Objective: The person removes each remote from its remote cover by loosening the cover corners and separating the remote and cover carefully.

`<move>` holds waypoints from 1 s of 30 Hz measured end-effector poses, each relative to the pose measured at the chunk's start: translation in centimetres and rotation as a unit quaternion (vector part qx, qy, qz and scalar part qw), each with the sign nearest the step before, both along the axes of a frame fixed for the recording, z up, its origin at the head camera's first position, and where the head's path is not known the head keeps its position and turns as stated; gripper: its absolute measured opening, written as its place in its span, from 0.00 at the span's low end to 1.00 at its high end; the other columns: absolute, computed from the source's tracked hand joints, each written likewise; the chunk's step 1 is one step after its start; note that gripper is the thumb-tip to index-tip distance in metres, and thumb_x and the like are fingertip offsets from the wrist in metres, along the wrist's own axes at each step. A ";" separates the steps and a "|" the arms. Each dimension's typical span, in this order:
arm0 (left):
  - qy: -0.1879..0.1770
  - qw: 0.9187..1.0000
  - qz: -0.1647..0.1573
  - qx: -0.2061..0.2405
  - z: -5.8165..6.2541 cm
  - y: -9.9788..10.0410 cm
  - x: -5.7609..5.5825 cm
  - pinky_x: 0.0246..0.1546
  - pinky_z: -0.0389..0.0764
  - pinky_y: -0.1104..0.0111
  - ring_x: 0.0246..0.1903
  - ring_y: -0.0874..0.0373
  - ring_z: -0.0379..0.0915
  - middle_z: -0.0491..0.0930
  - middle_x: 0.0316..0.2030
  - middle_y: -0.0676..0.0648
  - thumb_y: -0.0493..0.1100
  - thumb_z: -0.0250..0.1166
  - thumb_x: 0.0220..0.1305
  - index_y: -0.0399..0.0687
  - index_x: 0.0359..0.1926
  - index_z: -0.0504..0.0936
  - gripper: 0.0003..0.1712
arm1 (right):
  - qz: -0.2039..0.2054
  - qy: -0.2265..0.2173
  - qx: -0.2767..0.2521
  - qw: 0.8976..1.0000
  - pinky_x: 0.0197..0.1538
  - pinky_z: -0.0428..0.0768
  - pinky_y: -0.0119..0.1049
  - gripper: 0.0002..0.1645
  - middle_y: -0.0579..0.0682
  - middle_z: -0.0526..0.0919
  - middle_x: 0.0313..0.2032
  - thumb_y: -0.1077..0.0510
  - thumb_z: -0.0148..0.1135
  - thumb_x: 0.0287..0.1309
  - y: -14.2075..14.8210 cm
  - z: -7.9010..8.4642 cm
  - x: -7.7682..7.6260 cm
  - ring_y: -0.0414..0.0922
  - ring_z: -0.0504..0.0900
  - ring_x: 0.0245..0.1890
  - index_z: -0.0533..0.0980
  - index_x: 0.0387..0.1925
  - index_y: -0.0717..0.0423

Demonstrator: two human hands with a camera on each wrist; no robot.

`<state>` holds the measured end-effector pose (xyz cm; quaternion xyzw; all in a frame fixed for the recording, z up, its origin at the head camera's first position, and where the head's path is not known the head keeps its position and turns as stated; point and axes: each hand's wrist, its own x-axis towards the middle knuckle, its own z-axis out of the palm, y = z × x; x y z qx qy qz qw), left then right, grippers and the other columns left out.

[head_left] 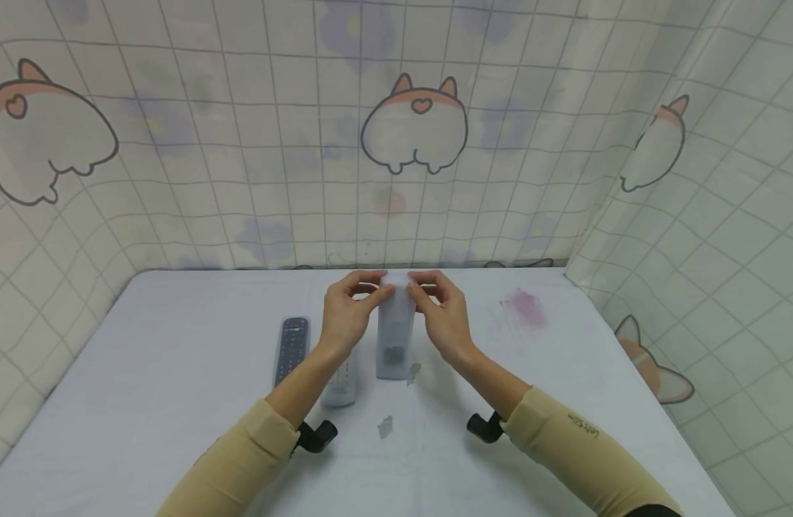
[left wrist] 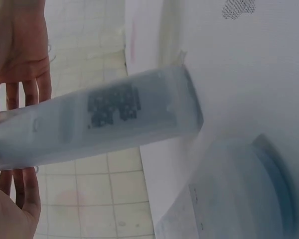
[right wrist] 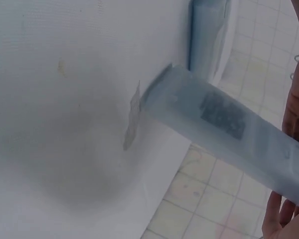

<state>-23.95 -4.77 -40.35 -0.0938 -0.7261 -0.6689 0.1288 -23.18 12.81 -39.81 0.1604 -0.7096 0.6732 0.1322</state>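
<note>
A remote control in a translucent sleeve (head_left: 395, 334) stands tilted up, its lower end at the white table and its top held between both hands. My left hand (head_left: 345, 312) pinches the top left corner of the sleeve between thumb and fingers. On the opposite corner, my right hand (head_left: 447, 316) pinches in the same way. Dark buttons show faintly through the sleeve (left wrist: 114, 105) in the left wrist view. The right wrist view shows the sleeve's lower end (right wrist: 164, 92) at the tabletop.
Left of the held remote lie a dark remote (head_left: 293, 348) and a pale remote (head_left: 340, 384), partly behind my left forearm. The white table (head_left: 196, 345) has grey patches (head_left: 385, 427) and a pink stain (head_left: 526, 307). A grid-patterned curtain (head_left: 274, 179) hangs behind.
</note>
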 end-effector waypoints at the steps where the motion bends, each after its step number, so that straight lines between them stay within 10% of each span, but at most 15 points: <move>1: 0.004 1.000 0.002 0.004 0.0 0.0 0.0 0.36 0.76 0.65 0.45 0.55 0.78 0.85 0.44 0.50 0.46 0.76 0.62 0.48 0.50 0.89 0.16 | 0.001 -0.002 -0.006 1.000 0.48 0.86 0.43 0.13 0.59 0.81 0.51 0.64 0.62 0.72 0.0 0.1 0.0 0.49 0.81 0.47 0.79 0.53 0.66; 22: -0.101 0.991 -0.006 0.086 1.5 0.7 0.6 0.48 0.79 0.59 0.43 0.52 0.78 0.83 0.42 0.46 0.41 0.70 0.69 0.41 0.45 0.86 0.08 | -0.011 -0.125 -0.115 0.985 0.53 0.79 0.48 0.09 0.52 0.80 0.45 0.64 0.59 0.72 -0.9 0.3 -0.1 0.46 0.78 0.46 0.77 0.48 0.66; 30: -0.179 0.970 -0.029 0.161 1.8 0.8 0.5 0.53 0.77 0.54 0.48 0.51 0.75 0.79 0.49 0.46 0.41 0.67 0.70 0.40 0.48 0.83 0.10 | 0.000 -0.190 -0.170 0.967 0.59 0.74 0.52 0.09 0.51 0.79 0.47 0.63 0.59 0.72 -1.1 0.6 -0.1 0.46 0.76 0.48 0.77 0.49 0.63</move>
